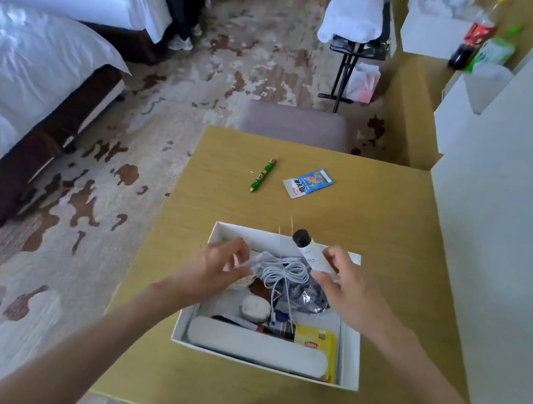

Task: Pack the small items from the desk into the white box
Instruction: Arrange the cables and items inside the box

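Note:
The white box (350, 355) sits on the wooden desk (375, 216) in front of me. It holds a coiled white cable (286, 272), a round white case (255, 308), a long white case (256, 346), a yellow tea packet (316, 339) and a crinkled dark wrapper (313, 298). My left hand (215, 268) pinches one end of the cable over the box's left side. My right hand (346, 290) holds a white tube with a black cap (306, 251) at the box's far right corner. A green stick snack (262, 175) and a blue sachet (308, 183) lie on the desk beyond the box.
A grey stool (295, 124) stands at the desk's far edge. A white wall (508, 233) borders the desk on the right. Two beds (21, 74) stand at the left across patterned carpet. A luggage rack (357, 44) and bottles (473, 39) are farther back.

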Available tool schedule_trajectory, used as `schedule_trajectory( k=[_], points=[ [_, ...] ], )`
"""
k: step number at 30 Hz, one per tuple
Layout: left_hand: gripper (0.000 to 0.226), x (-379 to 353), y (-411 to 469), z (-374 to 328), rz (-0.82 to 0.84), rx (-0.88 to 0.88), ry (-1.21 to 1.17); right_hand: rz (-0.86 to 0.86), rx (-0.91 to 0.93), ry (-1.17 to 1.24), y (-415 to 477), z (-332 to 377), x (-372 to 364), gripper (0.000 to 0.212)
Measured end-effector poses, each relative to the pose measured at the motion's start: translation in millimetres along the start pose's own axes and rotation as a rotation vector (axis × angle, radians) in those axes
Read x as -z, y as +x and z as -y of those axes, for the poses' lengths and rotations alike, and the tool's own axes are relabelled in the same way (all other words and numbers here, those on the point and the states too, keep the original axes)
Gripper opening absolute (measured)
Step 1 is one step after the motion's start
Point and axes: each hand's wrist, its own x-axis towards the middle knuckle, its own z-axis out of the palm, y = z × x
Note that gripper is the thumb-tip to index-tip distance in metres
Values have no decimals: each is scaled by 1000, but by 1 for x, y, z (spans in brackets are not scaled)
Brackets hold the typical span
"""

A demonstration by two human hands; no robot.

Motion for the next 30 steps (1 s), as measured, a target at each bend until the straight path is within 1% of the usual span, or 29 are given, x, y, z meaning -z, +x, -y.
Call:
schedule_trajectory(
  k=[2,5,7,9,12,14,15,17,19,22,24,28,30],
  points=[
    [17,-11,-23,11,73,-68,216,107,11,-18,-9,8,-16,15],
    [19,-23,-38,21,149,-181,442,226,-56,2,-18,21,-41,18],
    [27,-27,-37,22,219,-287,624,239,-117,20,-22,28,-55,23],
    [31,-32,-32,24,240,-363,812,240,-165,-6,-24,33,-66,24],
    [24,-37,-31,32,298,-449,899,227,-171,-154,-23,36,-75,25],
    [11,-36,-30,37,356,-471,865,217,-159,-215,-20,38,-78,23],
    [11,-35,-31,37,368,-466,835,219,-159,-239,-19,38,-79,21],
    [12,-31,-31,40,297,-534,813,243,-159,-286,-17,38,-81,18],
    [12,-20,-29,42,171,-588,767,271,-163,-309,-14,37,-83,14],
    [9,-1,-22,52,2,-567,597,323,-179,-301,-11,38,-87,13],
    [3,10,-16,57,-51,-534,499,344,-185,-291,-11,40,-92,16],
    [9,24,1,60,-77,-526,320,362,-199,-239,-10,49,-96,10],
    [13,28,13,59,-73,-518,263,328,-224,-243,-11,53,-88,7]
  ],
)
